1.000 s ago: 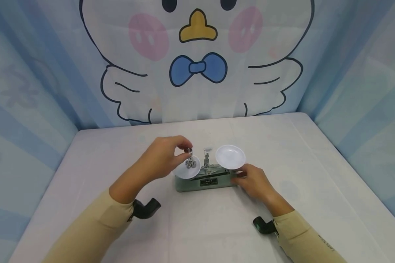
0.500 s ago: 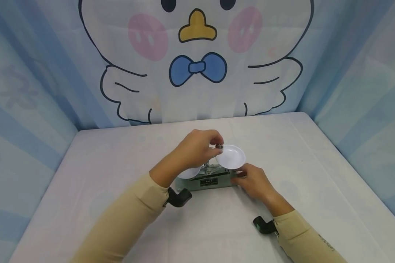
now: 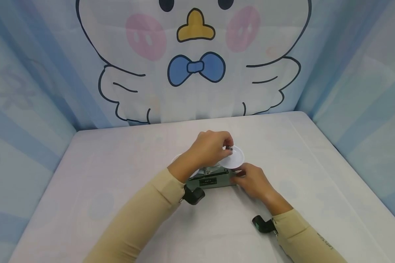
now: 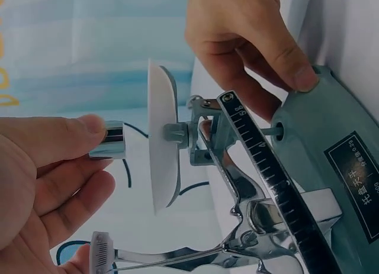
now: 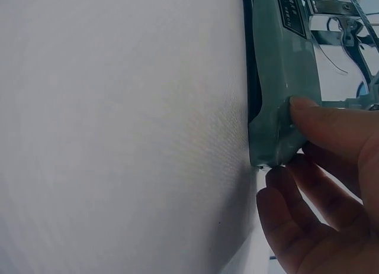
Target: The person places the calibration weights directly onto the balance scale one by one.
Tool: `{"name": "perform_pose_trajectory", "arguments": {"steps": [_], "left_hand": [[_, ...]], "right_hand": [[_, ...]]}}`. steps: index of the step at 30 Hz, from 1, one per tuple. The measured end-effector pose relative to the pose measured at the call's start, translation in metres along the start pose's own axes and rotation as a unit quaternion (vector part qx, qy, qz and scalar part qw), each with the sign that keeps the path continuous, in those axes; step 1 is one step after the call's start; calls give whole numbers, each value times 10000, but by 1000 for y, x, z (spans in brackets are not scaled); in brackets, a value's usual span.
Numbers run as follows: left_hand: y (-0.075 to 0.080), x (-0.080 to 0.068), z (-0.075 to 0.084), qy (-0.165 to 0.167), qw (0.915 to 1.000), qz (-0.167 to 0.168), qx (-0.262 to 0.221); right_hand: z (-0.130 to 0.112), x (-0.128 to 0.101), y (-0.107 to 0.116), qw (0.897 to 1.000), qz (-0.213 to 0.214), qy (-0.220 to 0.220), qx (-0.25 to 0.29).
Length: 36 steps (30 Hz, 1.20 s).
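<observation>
My left hand pinches a shiny metal weight between thumb and fingers. In the left wrist view the weight is apart from the white right pan, facing its upper side. The pan sits on a green balance scale with a dark graduated beam. My right hand grips the right end of the scale's base, thumb on the front as the right wrist view shows. My left forearm covers most of the left pan, and whatever stands on it is hidden.
The scale stands on a white-covered table. Behind it hangs a curtain printed with a cartoon bird. Black wrist cameras are strapped to both forearms, the left one close in front of the scale's base.
My left hand has moved from above the left pan, across the scale's middle, to the right pan, carrying the weight. My right hand keeps its hold on the base.
</observation>
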<state>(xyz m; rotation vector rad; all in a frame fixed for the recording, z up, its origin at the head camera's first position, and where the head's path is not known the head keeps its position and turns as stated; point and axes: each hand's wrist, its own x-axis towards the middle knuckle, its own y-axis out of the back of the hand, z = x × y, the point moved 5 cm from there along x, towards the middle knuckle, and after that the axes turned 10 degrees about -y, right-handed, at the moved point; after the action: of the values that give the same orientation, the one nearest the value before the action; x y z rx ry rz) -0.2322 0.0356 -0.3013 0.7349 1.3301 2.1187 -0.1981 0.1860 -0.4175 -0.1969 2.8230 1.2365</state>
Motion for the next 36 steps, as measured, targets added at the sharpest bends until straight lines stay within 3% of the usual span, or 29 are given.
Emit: {"name": "perform_pose_trajectory", "arguments": {"steps": [18, 36], "left_hand": [[-12, 6, -4, 208, 9996, -151, 116], [-13, 6, -7, 462, 9985, -251, 144]], "right_hand": [[0, 0, 0, 9999, -12, -116, -66], [0, 0, -1, 9999, 21, -165, -46]]}}
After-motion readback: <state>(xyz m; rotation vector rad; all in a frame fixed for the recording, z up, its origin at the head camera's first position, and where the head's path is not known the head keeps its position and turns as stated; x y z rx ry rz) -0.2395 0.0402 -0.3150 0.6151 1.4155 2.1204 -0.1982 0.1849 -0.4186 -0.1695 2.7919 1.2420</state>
